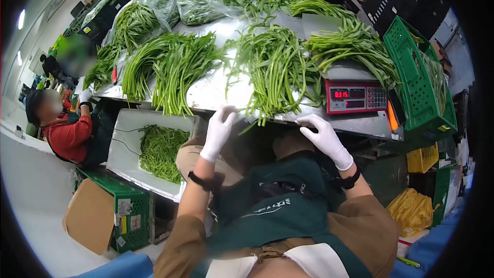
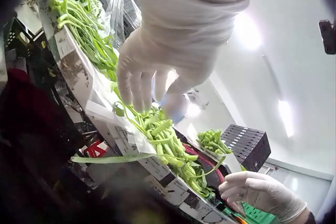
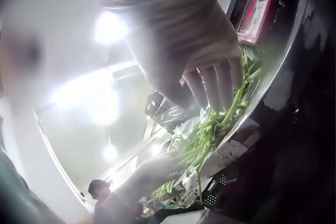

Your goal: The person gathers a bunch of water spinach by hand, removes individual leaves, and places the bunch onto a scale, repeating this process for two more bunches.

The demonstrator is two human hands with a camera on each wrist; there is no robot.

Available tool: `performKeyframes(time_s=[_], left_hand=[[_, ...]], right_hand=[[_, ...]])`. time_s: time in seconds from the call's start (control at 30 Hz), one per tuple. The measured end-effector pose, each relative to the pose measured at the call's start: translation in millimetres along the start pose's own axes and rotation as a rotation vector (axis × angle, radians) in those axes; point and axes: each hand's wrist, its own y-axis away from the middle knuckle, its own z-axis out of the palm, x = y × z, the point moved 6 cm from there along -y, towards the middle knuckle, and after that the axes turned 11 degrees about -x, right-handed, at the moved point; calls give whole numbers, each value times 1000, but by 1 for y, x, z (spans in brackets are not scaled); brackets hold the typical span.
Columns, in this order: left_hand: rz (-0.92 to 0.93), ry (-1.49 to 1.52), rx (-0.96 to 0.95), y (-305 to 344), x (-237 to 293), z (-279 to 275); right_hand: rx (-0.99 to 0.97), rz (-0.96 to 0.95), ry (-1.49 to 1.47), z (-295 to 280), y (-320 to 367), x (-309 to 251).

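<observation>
Both hands, left (image 1: 218, 133) and right (image 1: 326, 140), are apart with relaxed fingers at the near edge of the worktop (image 1: 209, 96). The middle greens (image 1: 275, 74) overhang it between them, the scale (image 1: 355, 97) just right. Bare metal shows left of these greens. Glare blurs the right wrist view.

The red scale (image 1: 355, 97) shows 0.315 on its upper red display (image 1: 341, 94).
</observation>
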Motion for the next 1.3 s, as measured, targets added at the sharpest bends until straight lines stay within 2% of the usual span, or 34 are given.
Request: performKeyframes(time_s=[0.03, 0.07, 0.1, 0.2, 0.23, 0.3, 0.33, 0.37, 0.4, 0.43, 0.5, 0.57, 0.63, 0.7, 0.83, 0.97, 1.03, 1.1, 1.2, 1.23, 1.3], left_hand=[[2, -37, -31, -9, 2, 8], [-48, -42, -29, -15, 13, 15], [-19, -92, -4, -19, 17, 22], [67, -276, 80, -26, 24, 30], [73, -297, 112, -26, 24, 26], [75, -346, 181, -26, 31, 5], [42, -445, 223, -28, 31, -11], [174, -581, 306, -36, 22, -31], [184, -741, 324, -43, 13, -51], [198, -901, 339, -51, 8, -70], [112, -1059, 241, -71, -5, -99], [43, -1047, 132, -84, -8, -101], [134, -1011, 93, -95, -20, -100], [-6, -1080, 83, -113, -42, -107], [12, -1116, 154, -130, -73, -139], [-90, -1059, 320, -135, -94, -185], [-88, -961, 344, -136, -107, -195], [-118, -969, 339, -130, -86, -178], [-17, -1032, 288, -126, -61, -139], [-22, -817, 261, -119, -43, -123], [-58, -820, 180, -114, -12, -87]], right_hand=[[6, 26, -30, -2, 3, 3], [15, -39, 111, -3, 3, -2], [29, -109, 253, -5, 2, -8], [184, -209, 287, -22, -9, -5], [170, -132, 122, -28, -17, 2], [232, -110, 22, -35, -27, 6], [195, -115, 42, -32, -32, 16], [184, -158, 86, -23, -36, 16], [175, -201, 131, -14, -38, 16], [172, -245, 179, -9, -40, 14], [110, -229, 204, 2, -45, 11], [148, -249, 221, 7, -49, 4], [188, -242, 196, 12, -54, 3], [247, -229, 204, 13, -61, 7], [315, -201, 247, 7, -58, 24], [268, -164, 272, -1, -43, 24], [246, -138, 288, -3, -35, 23], [235, -123, 293, -3, -30, 26], [233, -116, 269, 0, -26, 27], [230, -111, 249, 1, -29, 27], [232, -110, 170, 4, -35, 30]])
